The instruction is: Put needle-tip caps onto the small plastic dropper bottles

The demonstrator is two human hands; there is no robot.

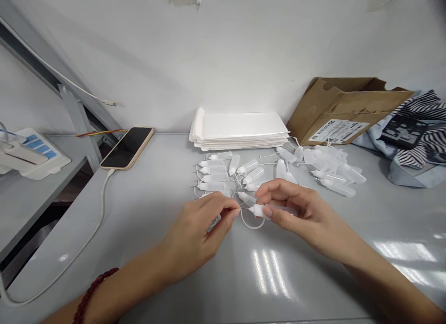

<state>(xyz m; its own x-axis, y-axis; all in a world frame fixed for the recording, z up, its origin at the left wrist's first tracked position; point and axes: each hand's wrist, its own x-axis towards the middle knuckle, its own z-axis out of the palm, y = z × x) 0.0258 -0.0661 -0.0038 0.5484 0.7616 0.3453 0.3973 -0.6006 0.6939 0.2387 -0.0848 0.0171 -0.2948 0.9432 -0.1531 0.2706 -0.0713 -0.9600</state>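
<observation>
My right hand (296, 208) holds a small translucent bottle (258, 210) with a white nozzle pointing left, and a thin white loop (253, 227) hangs from its cap. My left hand (212, 222) pinches finger and thumb just left of the nozzle tip; what lies between them is too small to make out. Behind my left hand, several similar bottles (214, 177) lie in a column, their tips to the left. More bottles (253, 175) sit loosely beside them. Another pile of bottles (325, 161) is at the right, in front of the carton.
A stack of white flat packs (244, 129) stands against the wall. Right of it are an open cardboard box (348, 106) and striped cloth (421, 129). At the left lie a phone (127, 147), its white cable (102, 208) and a power strip (31, 152) on a side shelf.
</observation>
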